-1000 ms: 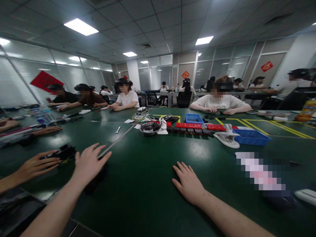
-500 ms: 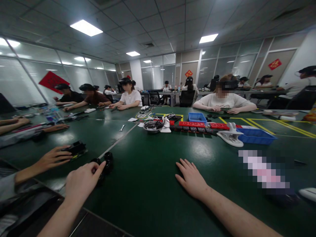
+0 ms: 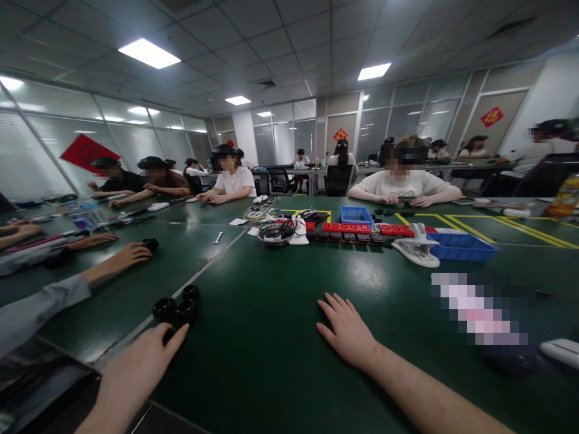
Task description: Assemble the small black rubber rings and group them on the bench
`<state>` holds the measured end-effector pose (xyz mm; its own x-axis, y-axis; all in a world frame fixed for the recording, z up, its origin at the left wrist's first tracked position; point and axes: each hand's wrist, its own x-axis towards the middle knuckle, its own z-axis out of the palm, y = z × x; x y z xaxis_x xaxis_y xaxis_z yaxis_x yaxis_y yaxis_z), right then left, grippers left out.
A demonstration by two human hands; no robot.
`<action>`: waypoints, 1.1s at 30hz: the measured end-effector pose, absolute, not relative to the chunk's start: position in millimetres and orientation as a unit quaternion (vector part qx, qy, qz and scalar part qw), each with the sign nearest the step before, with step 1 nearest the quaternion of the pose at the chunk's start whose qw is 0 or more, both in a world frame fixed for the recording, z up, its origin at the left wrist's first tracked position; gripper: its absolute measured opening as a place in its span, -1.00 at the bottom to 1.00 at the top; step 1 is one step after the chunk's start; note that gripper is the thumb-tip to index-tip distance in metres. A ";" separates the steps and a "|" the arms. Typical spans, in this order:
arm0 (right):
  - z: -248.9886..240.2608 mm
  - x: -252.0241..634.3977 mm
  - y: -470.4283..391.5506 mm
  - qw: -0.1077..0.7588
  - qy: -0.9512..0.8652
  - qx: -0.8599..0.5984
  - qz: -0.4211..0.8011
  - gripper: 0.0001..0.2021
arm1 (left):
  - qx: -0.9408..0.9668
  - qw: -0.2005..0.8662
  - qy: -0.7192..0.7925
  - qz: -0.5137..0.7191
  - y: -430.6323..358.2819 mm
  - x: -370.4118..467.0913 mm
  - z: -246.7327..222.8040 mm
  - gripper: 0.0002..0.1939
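My left hand (image 3: 138,361) is at the front left of the green table (image 3: 253,355). Its fingers curl around a dark round piece, apparently a black wheel (image 3: 177,343), mostly hidden beneath the hand. Just beyond it three more black wheels sit close together: a left one (image 3: 163,308), a right one (image 3: 187,311) and a far one (image 3: 190,292). On the table at centre right, my right hand (image 3: 348,331) lies palm down with its fingers spread, holding nothing.
A co-worker's hand (image 3: 133,256) on the left rests by a small black block (image 3: 150,244). Farther off lie a wrench (image 3: 218,238), a bowl of cables (image 3: 275,234), a white clamp (image 3: 418,247) and a blue bin (image 3: 464,246). A blurred-out object (image 3: 479,313) lies at right.
My left hand has drawn back toward me, uncovering the three wheels. My right hand stays flat. The co-worker's hand has moved away across the table with the black block.
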<state>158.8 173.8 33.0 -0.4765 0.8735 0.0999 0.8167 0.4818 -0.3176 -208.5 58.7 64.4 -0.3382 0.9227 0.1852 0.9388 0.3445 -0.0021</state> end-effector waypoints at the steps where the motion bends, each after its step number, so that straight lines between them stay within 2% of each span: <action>1: 32.2 158.8 174.2 0.126 -0.852 -0.495 0.113 -0.47 | -0.593 0.088 -0.800 -0.007 53.6 -205.2 59.5 -0.54; 4: 30.1 158.7 174.9 0.131 -0.854 -0.491 0.109 -0.47 | -0.616 0.079 -0.781 0.070 41.1 -186.0 52.4 -0.49; 7: 28.8 158.6 174.9 0.136 -0.851 -0.494 0.112 -0.48 | -0.594 0.007 -0.804 0.035 41.3 -149.3 55.7 -0.65; 9: 28.6 158.9 174.5 0.154 -0.847 -0.493 0.126 -0.48 | -0.580 -0.040 -0.813 -0.023 51.5 -119.1 60.2 -0.64; 13: 31.1 161.6 173.9 0.266 -0.821 -0.471 0.180 -0.56 | -0.694 -0.095 -0.708 -0.088 92.9 -62.4 67.2 -0.71; 17: 35.2 167.0 176.1 0.353 -0.787 -0.469 0.187 -0.61 | -0.777 -0.079 -0.612 -0.122 147.2 -13.4 68.2 -0.75; 22: 35.8 174.4 187.7 0.418 -0.754 -0.467 0.198 -0.67 | -0.827 -0.119 -0.521 -0.174 198.0 41.7 56.8 -0.59; 28: 32.2 180.9 205.7 0.426 -0.716 -0.510 0.214 -0.72 | -0.824 -0.159 -0.492 -0.231 219.1 57.6 40.5 -0.44; 33: 39.4 178.6 208.0 0.384 -0.743 -0.519 0.177 -0.83 | -0.856 -0.088 -0.469 -0.201 227.0 43.1 37.3 -0.44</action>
<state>178.6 208.0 39.4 -0.1667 0.9064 0.3882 0.6350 0.3999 -0.6610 43.1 227.0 37.3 0.4798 0.8378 0.2606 0.7670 -0.5447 0.3391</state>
